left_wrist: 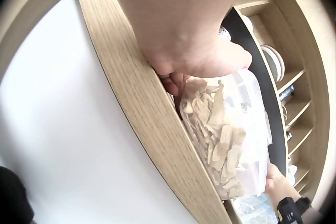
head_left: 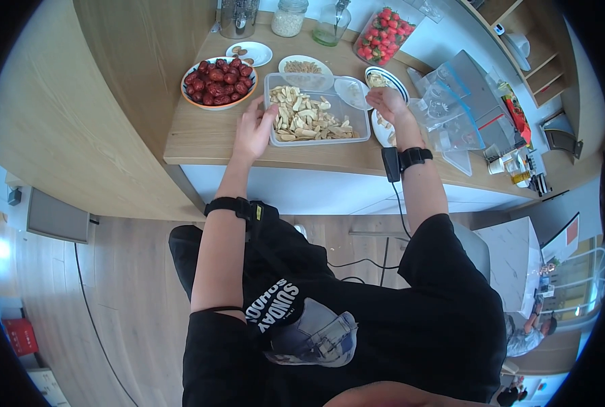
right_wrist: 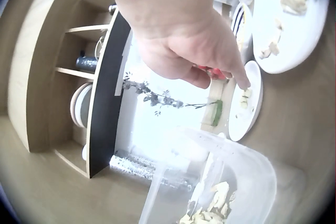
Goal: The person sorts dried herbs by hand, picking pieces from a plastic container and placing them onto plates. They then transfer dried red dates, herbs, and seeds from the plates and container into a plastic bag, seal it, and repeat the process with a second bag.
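A clear plastic container full of pale dried slices sits near the counter's front edge. My left hand grips its left end; in the left wrist view the thumb lies over the rim and curled fingers sit low at the side. Past the container's right end, my right hand hovers over a small white plate. In the right wrist view, its index fingertip is right at the small plate, close to a few pale bits. Nothing shows in that hand.
A bowl of red dates stands at the left, near white plates. Glass jars and a clear tub of strawberries line the back. Plates with pale pieces and clear plastic bags lie to the right.
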`<action>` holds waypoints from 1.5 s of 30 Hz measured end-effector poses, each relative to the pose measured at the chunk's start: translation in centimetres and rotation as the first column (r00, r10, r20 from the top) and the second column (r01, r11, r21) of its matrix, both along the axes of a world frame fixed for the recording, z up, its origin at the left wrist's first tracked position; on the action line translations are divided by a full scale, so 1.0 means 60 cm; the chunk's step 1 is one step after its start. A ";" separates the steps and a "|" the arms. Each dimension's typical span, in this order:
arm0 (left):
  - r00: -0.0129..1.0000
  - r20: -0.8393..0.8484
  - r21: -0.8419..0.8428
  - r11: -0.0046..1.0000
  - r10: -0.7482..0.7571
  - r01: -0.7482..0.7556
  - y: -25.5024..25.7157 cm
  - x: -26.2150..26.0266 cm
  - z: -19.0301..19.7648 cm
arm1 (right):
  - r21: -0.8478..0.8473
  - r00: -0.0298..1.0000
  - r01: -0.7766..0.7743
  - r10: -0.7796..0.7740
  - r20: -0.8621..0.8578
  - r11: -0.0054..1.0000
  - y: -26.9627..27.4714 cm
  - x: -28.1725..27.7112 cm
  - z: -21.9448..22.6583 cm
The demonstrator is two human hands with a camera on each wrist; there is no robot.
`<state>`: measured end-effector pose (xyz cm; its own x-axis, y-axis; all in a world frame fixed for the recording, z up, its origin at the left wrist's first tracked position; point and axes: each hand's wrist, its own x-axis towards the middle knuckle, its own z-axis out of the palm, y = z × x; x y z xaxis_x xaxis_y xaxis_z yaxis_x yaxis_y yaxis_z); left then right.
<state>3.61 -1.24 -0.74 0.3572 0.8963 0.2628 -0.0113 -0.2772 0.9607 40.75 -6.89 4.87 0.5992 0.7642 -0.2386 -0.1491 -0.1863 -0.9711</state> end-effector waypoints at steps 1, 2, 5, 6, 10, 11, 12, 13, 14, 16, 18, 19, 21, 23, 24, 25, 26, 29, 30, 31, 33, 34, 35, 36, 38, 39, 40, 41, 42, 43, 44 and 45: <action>1.000 -0.001 -0.002 1.000 0.002 -0.002 0.000 0.000 -0.001 | -0.002 1.000 -0.002 0.002 -0.001 1.000 0.000 -0.004 0.006; 1.000 0.000 -0.016 1.000 -0.012 0.012 -0.002 -0.001 0.003 | 0.141 0.982 0.052 -0.077 0.172 0.989 -0.006 -0.037 0.037; 1.000 -0.001 -0.029 0.999 -0.017 0.017 -0.005 -0.005 0.009 | 0.357 0.884 -0.064 -0.113 0.455 0.932 -0.038 -0.149 0.111; 1.000 0.002 -0.024 1.000 -0.011 0.011 -0.006 -0.003 0.010 | 0.404 0.811 -0.213 -0.069 0.581 0.890 -0.047 -0.179 0.121; 1.000 0.011 -0.031 0.999 -0.022 0.022 -0.001 0.001 -0.001 | -0.198 0.347 -0.713 0.584 0.734 0.672 -0.051 -0.285 0.108; 1.000 0.013 -0.019 1.000 -0.023 0.023 -0.001 0.001 -0.001 | -0.242 0.291 -0.754 0.642 0.710 0.610 -0.047 -0.302 0.087; 1.000 0.016 -0.006 1.000 -0.021 0.021 -0.001 -0.002 0.000 | -0.284 0.229 -0.792 0.694 0.683 0.541 -0.042 -0.312 0.064; 1.000 0.017 0.000 1.000 -0.016 0.016 -0.002 -0.003 0.002 | -0.281 0.225 -0.794 0.691 0.687 0.539 -0.036 -0.314 0.050; 1.000 0.010 0.007 1.000 -0.013 0.013 -0.004 -0.003 0.003 | -0.329 0.175 -0.771 0.677 0.715 0.546 -0.032 -0.321 0.043; 1.000 0.004 0.015 1.000 -0.003 0.003 -0.003 -0.005 0.005 | -0.375 0.117 -0.747 0.664 0.739 0.550 -0.023 -0.320 0.039; 1.000 -0.026 -0.014 1.000 -0.013 0.012 -0.002 -0.004 0.001 | -0.454 0.017 -0.687 0.638 0.770 0.567 -0.027 -0.304 0.045; 1.000 -0.023 -0.016 1.000 -0.014 0.014 -0.001 -0.003 -0.002 | -0.458 0.015 -0.685 0.640 0.769 0.566 -0.028 -0.294 0.049; 0.999 0.026 -0.049 0.998 -0.025 0.026 -0.001 -0.001 -0.003 | -0.648 -0.066 -0.499 0.720 0.691 0.576 -0.031 -0.275 0.058; 1.000 0.003 -0.052 0.998 -0.020 0.021 0.000 -0.002 -0.001 | -0.627 -0.041 -0.506 0.709 0.704 0.593 -0.036 -0.267 0.064; 1.000 -0.023 -0.052 0.999 -0.016 0.015 -0.002 -0.003 0.001 | -0.603 -0.014 -0.514 0.696 0.717 0.610 -0.038 -0.267 0.068; 1.000 -0.024 -0.056 0.998 -0.017 0.016 -0.004 -0.004 0.003 | -0.604 -0.012 -0.514 0.699 0.715 0.609 -0.038 -0.271 0.067; 1.000 -0.010 -0.038 0.999 -0.018 0.017 -0.002 -0.004 0.001 | -0.536 0.017 -0.555 0.653 0.757 0.636 -0.039 -0.285 0.071; 1.000 0.007 -0.004 1.000 -0.022 0.022 0.000 -0.001 -0.003 | -0.419 0.087 -0.659 0.617 0.782 0.624 -0.029 -0.310 0.054; 1.000 0.015 0.012 1.000 -0.016 0.016 0.002 -0.002 -0.004 | -0.370 0.114 -0.725 0.632 0.767 0.581 -0.024 -0.316 0.047; 1.000 0.013 0.015 1.000 -0.013 0.013 0.003 -0.002 -0.005 | -0.368 0.113 -0.727 0.630 0.769 0.580 -0.020 -0.320 0.042; 0.999 0.022 0.005 1.000 -0.025 0.025 0.001 -0.002 -0.004 | -0.416 0.032 -0.705 0.613 0.790 0.574 -0.015 -0.329 0.038; 0.999 0.023 0.006 1.000 -0.023 0.023 0.002 -0.003 -0.004 | -0.416 0.030 -0.706 0.612 0.791 0.572 -0.014 -0.331 0.038; 1.000 0.023 0.017 1.000 -0.015 0.015 0.003 -0.003 -0.006 | -0.434 0.043 -0.690 0.631 0.774 0.580 -0.015 -0.335 0.042; 1.000 0.023 0.027 1.000 -0.009 0.008 0.003 -0.001 -0.008 | -0.452 0.058 -0.672 0.650 0.758 0.587 -0.016 -0.337 0.045; 0.999 0.043 0.012 1.000 -0.016 0.015 0.004 0.001 -0.010 | -0.456 0.046 -0.675 0.650 0.759 0.580 -0.014 -0.335 0.041; 0.998 0.062 -0.005 1.000 -0.020 0.020 0.005 0.002 -0.011 | -0.460 0.032 -0.680 0.650 0.759 0.571 -0.013 -0.333 0.039; 0.998 0.061 -0.005 1.000 -0.021 0.021 0.005 0.002 -0.013 | -0.460 0.033 -0.679 0.650 0.759 0.572 -0.013 -0.331 0.037; 0.999 0.041 0.003 1.000 -0.014 0.014 0.004 0.001 -0.009 | -0.411 0.054 -0.699 0.616 0.786 0.586 -0.014 -0.329 0.037; 1.000 0.022 0.012 1.000 -0.007 0.007 0.002 -0.001 -0.006 | -0.360 0.076 -0.717 0.580 0.811 0.597 -0.015 -0.327 0.036; 1.000 0.022 0.011 1.000 -0.007 0.006 0.001 -0.002 -0.003 | -0.361 0.076 -0.717 0.581 0.810 0.597 -0.017 -0.324 0.037; 1.000 0.015 0.007 1.000 -0.003 0.003 -0.001 -0.002 -0.001 | -0.309 0.165 -0.659 0.533 0.830 0.686 -0.020 -0.323 0.043; 1.000 0.008 0.003 1.000 0.000 0.000 -0.003 -0.003 0.001 | -0.256 0.248 -0.590 0.474 0.845 0.766 -0.023 -0.321 0.046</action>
